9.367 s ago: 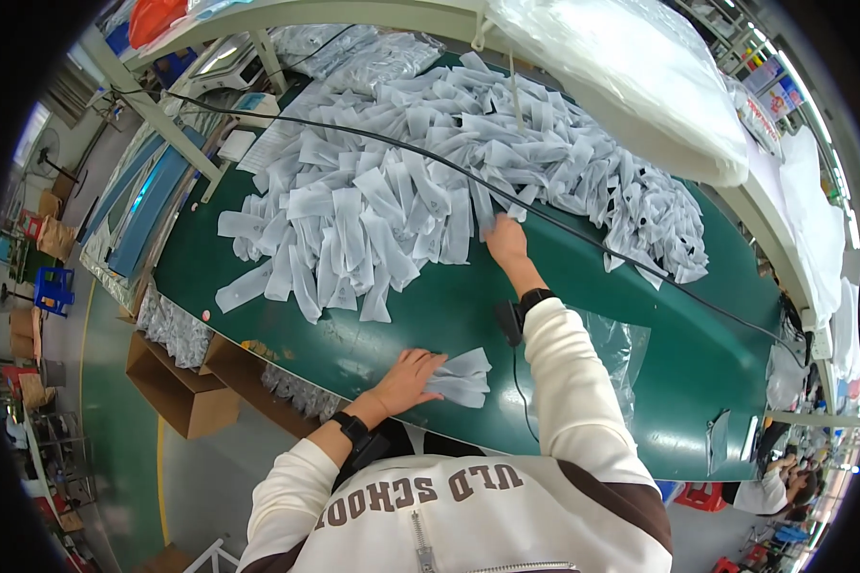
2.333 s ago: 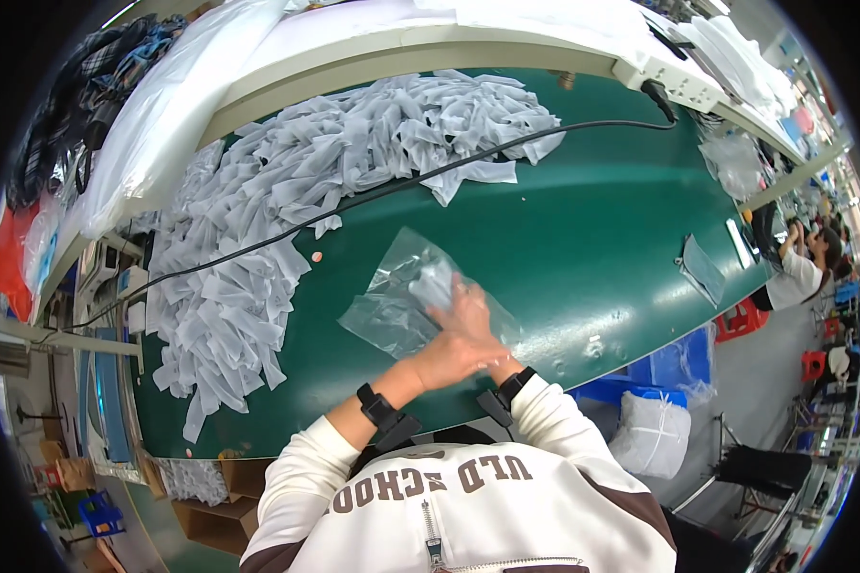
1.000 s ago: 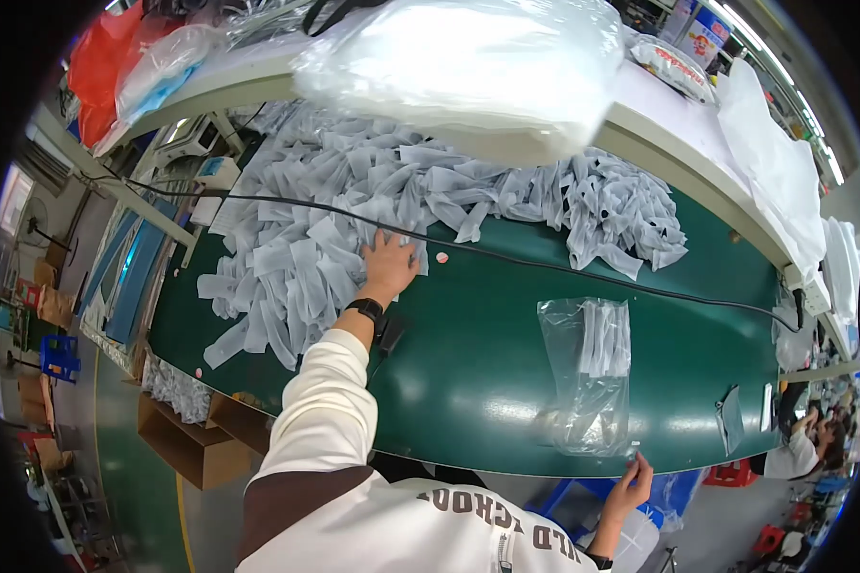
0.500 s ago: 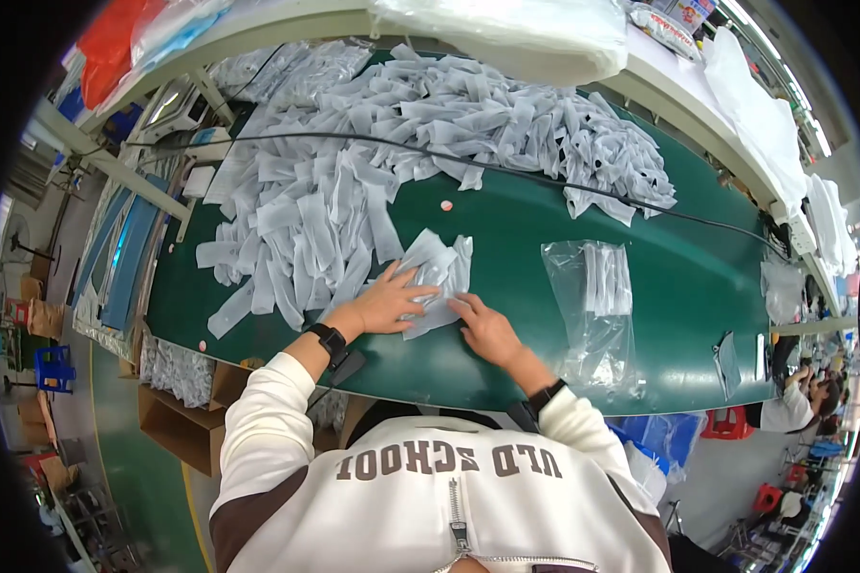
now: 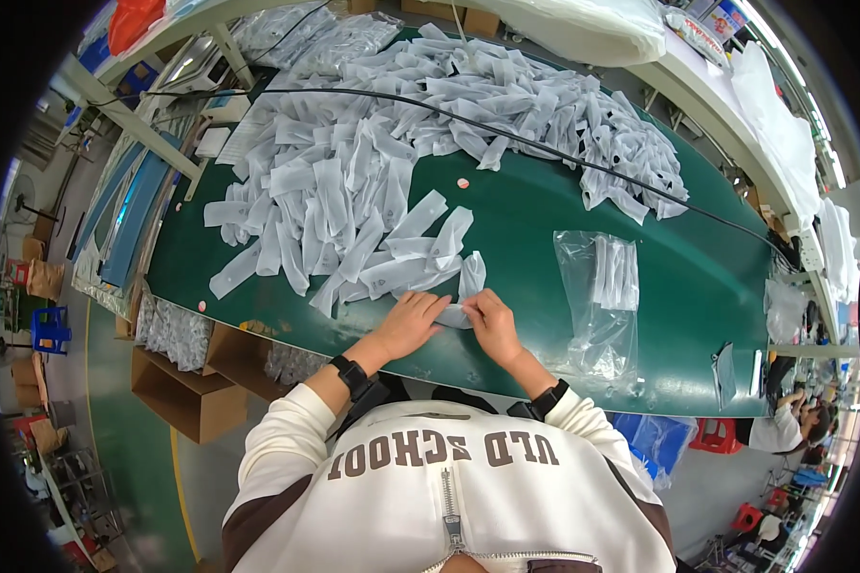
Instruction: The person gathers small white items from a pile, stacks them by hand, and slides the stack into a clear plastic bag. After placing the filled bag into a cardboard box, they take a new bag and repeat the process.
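Note:
Near the table's front edge, my left hand point(image 5: 409, 326) and my right hand point(image 5: 493, 326) are close together at a narrow frosted plastic packet point(image 5: 456, 317). My right thumb and fingers pinch its right end, while the left fingers close on its other end. Just beyond my hands, several similar packets point(image 5: 413, 250) lie spread and overlapping. Another packet point(image 5: 472, 272) stands out close to my right fingertips. What the packets contain cannot be made out.
A large heap of frosted packets point(image 5: 506, 95) covers the back and left of the green table point(image 5: 516, 220). To the right lies a clear bag point(image 5: 592, 334) with packets inside. A black cable point(image 5: 430, 103) crosses above the heap. Cardboard boxes point(image 5: 186, 401) stand below left.
The small bunch of packets under my hands is now spread out on the table. Both hands have come nearer the front edge and together onto one packet.

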Tool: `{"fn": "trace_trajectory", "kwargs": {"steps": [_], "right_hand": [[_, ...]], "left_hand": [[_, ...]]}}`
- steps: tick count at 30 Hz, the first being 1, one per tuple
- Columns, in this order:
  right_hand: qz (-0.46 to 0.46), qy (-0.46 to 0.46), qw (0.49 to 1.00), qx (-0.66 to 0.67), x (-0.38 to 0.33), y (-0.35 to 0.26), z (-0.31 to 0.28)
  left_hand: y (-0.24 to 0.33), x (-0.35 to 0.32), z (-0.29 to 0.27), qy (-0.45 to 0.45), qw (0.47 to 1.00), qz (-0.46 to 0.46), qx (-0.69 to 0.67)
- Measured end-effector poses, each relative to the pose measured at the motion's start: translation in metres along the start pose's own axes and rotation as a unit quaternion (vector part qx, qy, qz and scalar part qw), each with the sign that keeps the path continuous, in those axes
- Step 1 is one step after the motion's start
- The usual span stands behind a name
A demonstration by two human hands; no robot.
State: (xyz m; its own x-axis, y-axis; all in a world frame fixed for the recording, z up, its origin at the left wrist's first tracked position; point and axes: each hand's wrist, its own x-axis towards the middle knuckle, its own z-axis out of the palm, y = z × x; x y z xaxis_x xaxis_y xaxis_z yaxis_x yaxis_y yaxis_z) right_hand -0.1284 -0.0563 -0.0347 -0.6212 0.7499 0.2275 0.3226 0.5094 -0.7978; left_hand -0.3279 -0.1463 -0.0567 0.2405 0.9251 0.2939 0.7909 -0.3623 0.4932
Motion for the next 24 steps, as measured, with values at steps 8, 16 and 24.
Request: {"fn": "trace_trajectory", "kwargs": {"steps": [8,16,24], "right_hand": [[0.176,0.009,0.957,-0.231,-0.016,0.025,-0.017],[0.112,-0.03,0.98,-0.16,-0.027,0.055,-0.005],[-0.048,-0.119,0.987,-0.1,-0.066,0.041,-0.03]], "left_hand": [[0.002,-0.014,0.018,-0.045,0.999,0.026,0.009],[0.012,-0.015,0.022,-0.083,0.995,0.051,-0.035],[0.034,0.005,0.009,0.037,0.995,0.093,-0.028]]}}
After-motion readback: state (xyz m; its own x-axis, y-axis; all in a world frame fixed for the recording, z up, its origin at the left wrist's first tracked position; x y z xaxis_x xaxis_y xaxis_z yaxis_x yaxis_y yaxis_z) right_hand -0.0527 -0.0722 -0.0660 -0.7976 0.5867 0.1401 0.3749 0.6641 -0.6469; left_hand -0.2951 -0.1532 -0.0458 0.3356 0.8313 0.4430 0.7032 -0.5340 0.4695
